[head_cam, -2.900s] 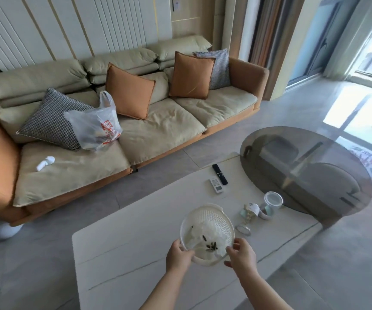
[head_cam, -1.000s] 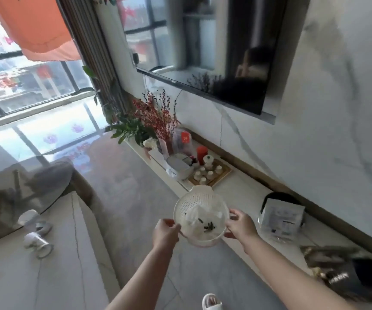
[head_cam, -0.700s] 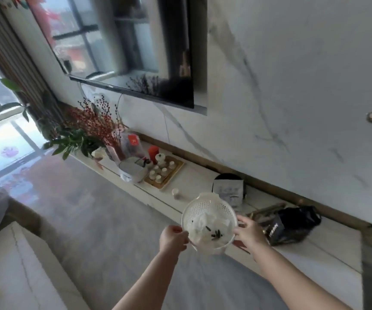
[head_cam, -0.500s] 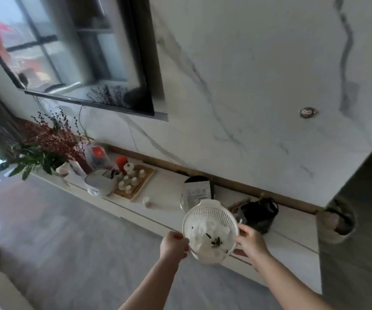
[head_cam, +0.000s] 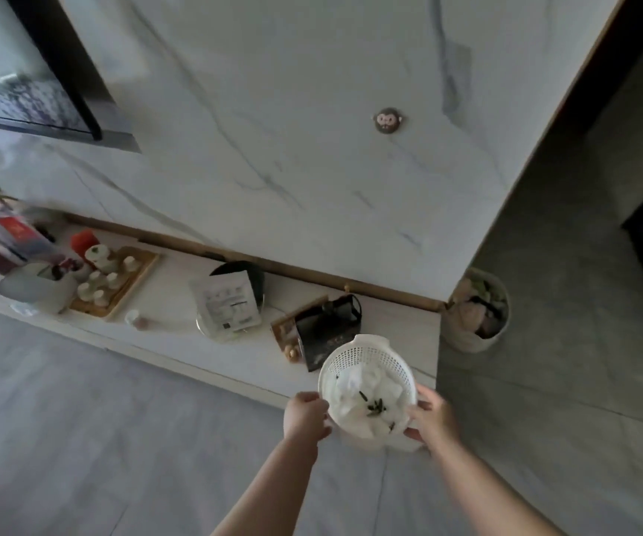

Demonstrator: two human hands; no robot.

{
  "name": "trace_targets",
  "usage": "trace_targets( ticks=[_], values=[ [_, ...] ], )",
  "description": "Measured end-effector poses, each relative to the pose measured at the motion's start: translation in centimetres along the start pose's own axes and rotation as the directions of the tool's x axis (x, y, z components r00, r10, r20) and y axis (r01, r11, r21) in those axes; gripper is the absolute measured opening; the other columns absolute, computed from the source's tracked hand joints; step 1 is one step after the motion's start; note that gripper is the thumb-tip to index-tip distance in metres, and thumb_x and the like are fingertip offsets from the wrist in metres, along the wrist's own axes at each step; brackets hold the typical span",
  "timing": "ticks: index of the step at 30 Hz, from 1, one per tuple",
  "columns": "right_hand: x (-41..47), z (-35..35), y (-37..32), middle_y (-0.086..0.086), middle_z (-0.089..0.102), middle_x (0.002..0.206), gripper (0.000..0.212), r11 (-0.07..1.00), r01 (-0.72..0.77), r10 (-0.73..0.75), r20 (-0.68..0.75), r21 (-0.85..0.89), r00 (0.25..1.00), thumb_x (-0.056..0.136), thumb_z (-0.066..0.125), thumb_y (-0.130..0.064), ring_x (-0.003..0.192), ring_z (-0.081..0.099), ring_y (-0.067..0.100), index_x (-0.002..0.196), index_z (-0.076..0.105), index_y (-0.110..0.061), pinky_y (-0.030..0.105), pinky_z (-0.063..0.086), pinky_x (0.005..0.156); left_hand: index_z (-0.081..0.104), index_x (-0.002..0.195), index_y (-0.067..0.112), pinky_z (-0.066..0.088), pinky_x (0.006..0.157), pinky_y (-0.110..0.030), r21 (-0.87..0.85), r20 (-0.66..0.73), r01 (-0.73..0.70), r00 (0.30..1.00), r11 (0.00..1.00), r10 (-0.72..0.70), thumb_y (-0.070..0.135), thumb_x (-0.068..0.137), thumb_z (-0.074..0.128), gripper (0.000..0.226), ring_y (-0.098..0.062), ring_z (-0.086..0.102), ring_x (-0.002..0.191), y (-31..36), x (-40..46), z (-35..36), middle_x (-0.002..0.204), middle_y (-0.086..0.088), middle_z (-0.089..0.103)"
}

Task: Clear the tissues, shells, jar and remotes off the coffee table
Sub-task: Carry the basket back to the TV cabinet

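Observation:
I hold a white perforated basket (head_cam: 366, 359) in front of me with both hands. Crumpled white tissues (head_cam: 374, 388) fill it, and several dark seed shells (head_cam: 375, 407) lie on top of them. My left hand (head_cam: 305, 415) grips the basket's left rim. My right hand (head_cam: 434, 417) grips its right rim and side. The basket hangs over the grey floor just before the end of a low white console. The coffee table, the jar and the remotes are out of view.
A low white console (head_cam: 165, 303) runs along the marble wall, carrying a tea set tray (head_cam: 113, 282), a white packet (head_cam: 227, 301) and a black bag (head_cam: 329, 330). A full round waste bin (head_cam: 476, 309) stands on the floor at the console's right end.
I have turned away from the coffee table and sofa towards the wall console, carrying the basket in both hands. The view has swung right, and the waste bin has come into sight.

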State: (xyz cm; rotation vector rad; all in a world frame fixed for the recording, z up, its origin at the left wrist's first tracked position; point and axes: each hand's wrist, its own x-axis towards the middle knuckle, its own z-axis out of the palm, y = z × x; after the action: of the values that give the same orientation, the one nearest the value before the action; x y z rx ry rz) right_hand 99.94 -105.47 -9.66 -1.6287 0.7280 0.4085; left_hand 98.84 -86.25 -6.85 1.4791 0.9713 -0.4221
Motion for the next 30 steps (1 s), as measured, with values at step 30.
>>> trace_targets(
  ticks=[30],
  values=[
    [22.4, -0.7, 12.6, 0.008, 0.057, 0.118, 0.040, 0.957, -0.214, 0.248, -0.169, 0.198, 0.954, 0.092, 0.048, 0.002, 0.101, 0.061, 0.027, 0.129, 0.054, -0.012, 0.037, 0.056, 0.068, 0.054, 0.109, 0.014, 0.053, 0.087, -0.038, -0.036, 0.095, 0.182, 0.979, 0.983, -0.178, 0.005, 0.089, 0.051, 0.022, -0.015, 0.057, 0.079, -7.2, 22.0, 15.9, 0.090, -0.002, 0.057]
  ],
)
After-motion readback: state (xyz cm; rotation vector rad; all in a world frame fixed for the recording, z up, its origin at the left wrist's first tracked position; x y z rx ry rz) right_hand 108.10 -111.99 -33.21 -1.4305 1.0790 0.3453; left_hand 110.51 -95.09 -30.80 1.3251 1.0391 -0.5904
